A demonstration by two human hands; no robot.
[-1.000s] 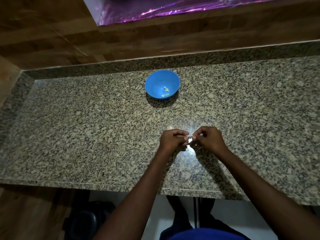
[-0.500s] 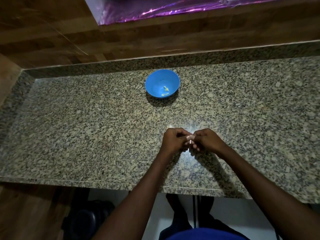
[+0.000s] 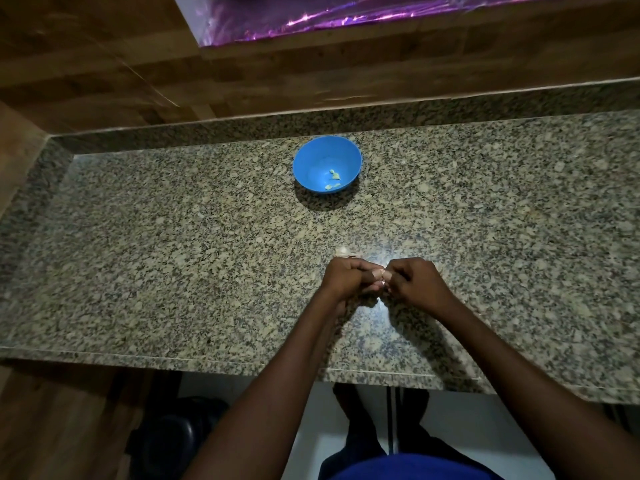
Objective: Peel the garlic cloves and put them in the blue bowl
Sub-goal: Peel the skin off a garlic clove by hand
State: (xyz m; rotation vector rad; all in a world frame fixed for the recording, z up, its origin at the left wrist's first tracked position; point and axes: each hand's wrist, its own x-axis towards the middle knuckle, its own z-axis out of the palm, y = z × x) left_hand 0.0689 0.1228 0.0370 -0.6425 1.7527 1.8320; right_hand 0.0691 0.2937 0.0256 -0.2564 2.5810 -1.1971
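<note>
The left hand (image 3: pixel 348 280) has its fingers curled in and pinches one end of a garlic clove (image 3: pixel 382 278), which shows only as a pale sliver between the two sets of fingertips. Just past that pinch, on the far side, a scrap of white skin or a further clove (image 3: pixel 345 251) lies on the counter (image 3: pixel 173 254); it is too small to tell which. The right hand (image 3: pixel 417 284) is curled the same way and pinches the other end of the clove, so both hands grip it together just above the stone.

The likeliest slip is the clove shooting out sideways from between the fingertips as the skin gives, since it is small, probably slick once bared, and held only at its tips; it could skid along the smooth counter or drop off the near edge right below the wrists. Loose skin may also cling to the clove and go into the bowl (image 3: pixel 327 154) with it. The bowl sits well beyond the grip, straight ahead, with a few pale cloves (image 3: pixel 334 178) already inside, so a careless toss could miss it.

Compared with a second ago, the hands are drawn closer together and less of the white clove shows between them; the bowl and its contents are unchanged
</note>
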